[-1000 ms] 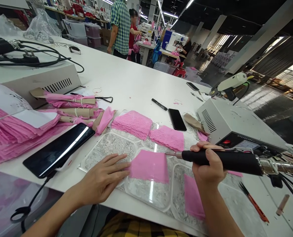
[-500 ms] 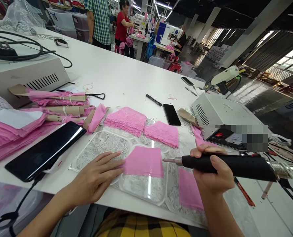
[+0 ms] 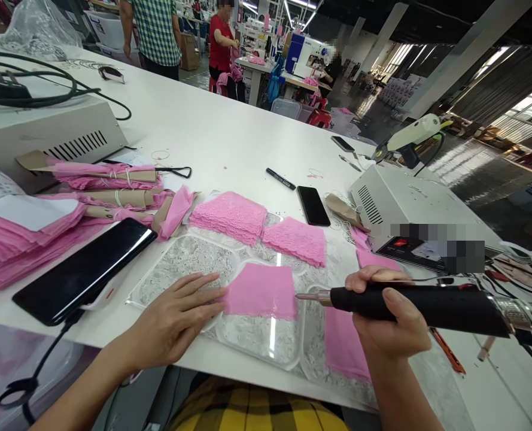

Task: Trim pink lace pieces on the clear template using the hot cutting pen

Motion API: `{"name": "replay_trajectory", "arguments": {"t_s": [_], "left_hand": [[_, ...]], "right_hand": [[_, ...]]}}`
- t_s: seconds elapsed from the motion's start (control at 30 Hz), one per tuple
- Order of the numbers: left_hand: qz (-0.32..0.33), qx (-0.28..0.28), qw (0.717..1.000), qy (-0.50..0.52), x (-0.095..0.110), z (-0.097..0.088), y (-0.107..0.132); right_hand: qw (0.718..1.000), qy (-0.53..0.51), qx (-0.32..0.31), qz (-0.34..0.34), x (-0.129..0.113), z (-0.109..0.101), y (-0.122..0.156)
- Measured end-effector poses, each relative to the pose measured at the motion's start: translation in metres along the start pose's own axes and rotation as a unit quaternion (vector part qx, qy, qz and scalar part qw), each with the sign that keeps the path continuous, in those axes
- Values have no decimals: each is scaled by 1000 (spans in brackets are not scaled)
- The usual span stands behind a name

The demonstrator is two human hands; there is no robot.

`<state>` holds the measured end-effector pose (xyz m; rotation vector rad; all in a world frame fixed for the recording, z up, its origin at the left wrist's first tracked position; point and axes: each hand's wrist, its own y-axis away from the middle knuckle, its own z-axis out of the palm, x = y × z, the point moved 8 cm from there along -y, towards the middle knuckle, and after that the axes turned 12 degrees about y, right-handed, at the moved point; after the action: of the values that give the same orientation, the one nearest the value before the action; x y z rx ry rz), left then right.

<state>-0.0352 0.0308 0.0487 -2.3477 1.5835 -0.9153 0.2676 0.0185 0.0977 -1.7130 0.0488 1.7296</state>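
A pink fabric piece [image 3: 261,291] lies flat on a clear plastic sheet [image 3: 189,263] in front of me. My left hand [image 3: 180,317] rests palm down with its fingers stretched out, the fingertips touching the left edge of the fabric. My right hand [image 3: 389,317] is wrapped round a black handheld tool with a pointed metal tip [image 3: 431,306], with a cable at its back end. Its tip is at the right edge of the pink piece. Behind lie two stacks of pink fabric pieces, a taller one [image 3: 227,216] and a lower one [image 3: 296,240]. Another pink piece [image 3: 344,347] lies below the tool.
A large phone [image 3: 86,269] lies at left beside pink fabric bundles [image 3: 113,197]. A smaller phone [image 3: 313,205] and a marker [image 3: 280,178] lie beyond the stacks. Grey metal boxes stand left [image 3: 59,137] and right [image 3: 409,203]. An orange cutter [image 3: 447,352] lies right. People stand in the background.
My hands, the tool and the pink piece hold nearly the same places. The person in the checked shirt in the background has moved left. The view has shifted slightly.
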Motion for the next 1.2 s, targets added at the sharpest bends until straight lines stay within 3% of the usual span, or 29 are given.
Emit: {"name": "replay_trajectory", "arguments": {"t_s": [0.57, 0.77, 1.2], "left_hand": [[1, 6, 1000, 7, 0, -1, 0], [5, 2, 1000, -1, 1, -1, 0], [-1, 5, 1000, 7, 0, 0, 3]], "right_hand": [[1000, 14, 3, -3, 0, 5, -1], [999, 14, 43, -18, 0, 5, -6], [999, 26, 35, -30, 4, 10, -8]]}}
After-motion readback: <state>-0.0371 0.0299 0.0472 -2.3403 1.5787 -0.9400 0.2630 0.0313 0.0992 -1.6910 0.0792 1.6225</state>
